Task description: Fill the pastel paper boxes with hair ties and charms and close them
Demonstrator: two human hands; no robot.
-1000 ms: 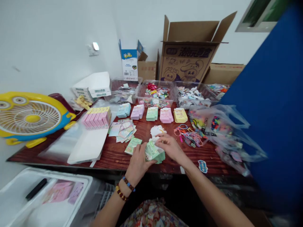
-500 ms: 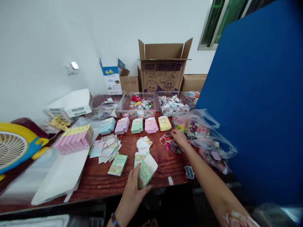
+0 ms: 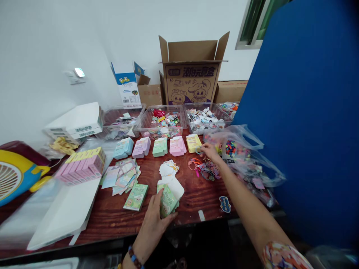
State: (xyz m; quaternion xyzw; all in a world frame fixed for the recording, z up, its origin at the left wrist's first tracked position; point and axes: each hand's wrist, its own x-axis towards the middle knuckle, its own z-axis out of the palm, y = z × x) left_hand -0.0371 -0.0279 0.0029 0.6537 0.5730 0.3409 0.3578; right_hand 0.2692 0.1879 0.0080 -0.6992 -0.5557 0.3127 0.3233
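Note:
My left hand (image 3: 154,216) is closed around a small green printed box (image 3: 167,201) near the table's front edge, its white flap standing open. Above the pile of colourful hair ties (image 3: 206,170), my right hand (image 3: 210,151) pinches a thin bluish hair tie (image 3: 198,150) close to the yellow box. White die-cut cards (image 3: 168,168) lie just beyond the green box. Left of my left hand rests another green box (image 3: 136,197), lying flat, with a loose pile of pastel cards (image 3: 126,177) behind it.
Folded boxes in blue (image 3: 123,148), purple, green, pink and yellow (image 3: 193,143) form a row. Behind them stand clear trays (image 3: 164,132) of small items and a large carton (image 3: 192,84). Plastic bags (image 3: 244,149) and a blue panel (image 3: 294,123) are at right. Pink boxes (image 3: 81,168) and a fan (image 3: 17,172) are left.
My right hand has risen from the hair tie pile toward the yellow box with a hair tie in its fingers. The green box in my left hand has turned and tilted slightly.

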